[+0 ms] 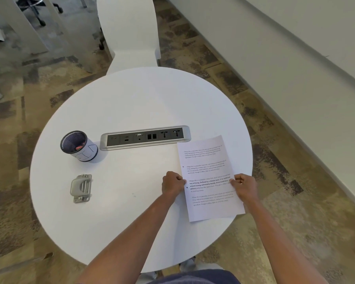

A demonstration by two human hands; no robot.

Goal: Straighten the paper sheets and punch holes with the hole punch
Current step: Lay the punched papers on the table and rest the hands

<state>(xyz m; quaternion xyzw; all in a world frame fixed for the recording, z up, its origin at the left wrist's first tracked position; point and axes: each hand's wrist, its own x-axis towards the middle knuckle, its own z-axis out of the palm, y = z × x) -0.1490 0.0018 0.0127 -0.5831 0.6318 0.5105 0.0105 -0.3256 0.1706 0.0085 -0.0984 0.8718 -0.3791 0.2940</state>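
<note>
Work surface: round white table point(119, 103) with a recessed silver power and data strip point(145, 137) set across its middle. Floor is mottled brown and grey carpet; a pale wall runs along the right side, a white chair point(131, 33) stands at the table's far edge. Paper sheets point(209, 177) lie flat on the right part of the table, printed side up, long axis running from the near edge toward the far edge and leaning slightly left at the top; top corner just touches the strip's right end, lower right corner overhangs the table rim. Left hand point(172, 184) grips the sheets' left long edge, fingers curled closed on it. Right hand point(245, 185) pinches the right long edge at about the same height, also closed on the paper. Hole punch point(81, 188), grey metal, sits well apart to the left of both hands, untouched, long axis roughly near to far. A mesh pen cup point(78, 145) stands beyond the punch, left of the strip.
</note>
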